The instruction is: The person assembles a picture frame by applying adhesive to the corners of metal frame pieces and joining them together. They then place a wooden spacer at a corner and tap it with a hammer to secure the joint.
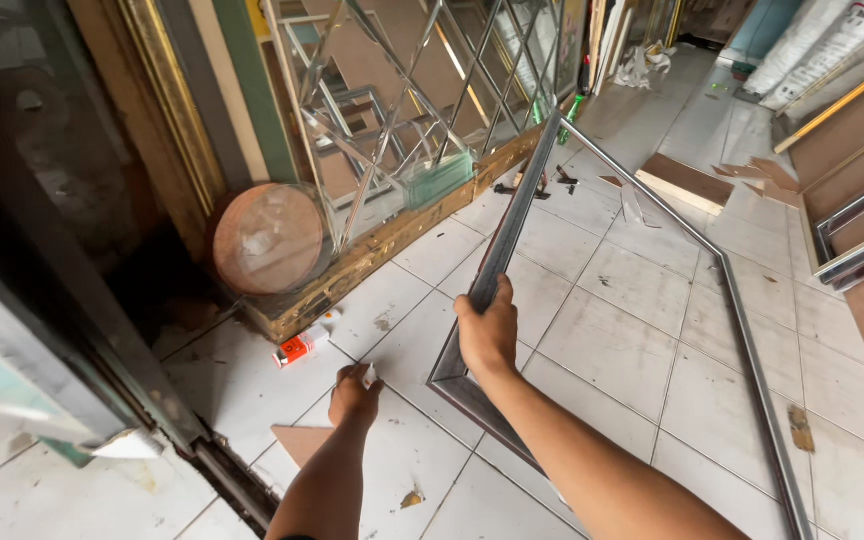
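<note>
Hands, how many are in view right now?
2. The right hand grips the frame on its left side rail. The left hand is down at the tiled floor, near an orange-capped tube.

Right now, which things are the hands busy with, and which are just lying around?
In use:
- silver frame, gripped by the right hand
- small white thing, too small to tell, at the left hand

Lying about:
- orange and white tube
- round glass
- cardboard piece
- wooden boards
</note>
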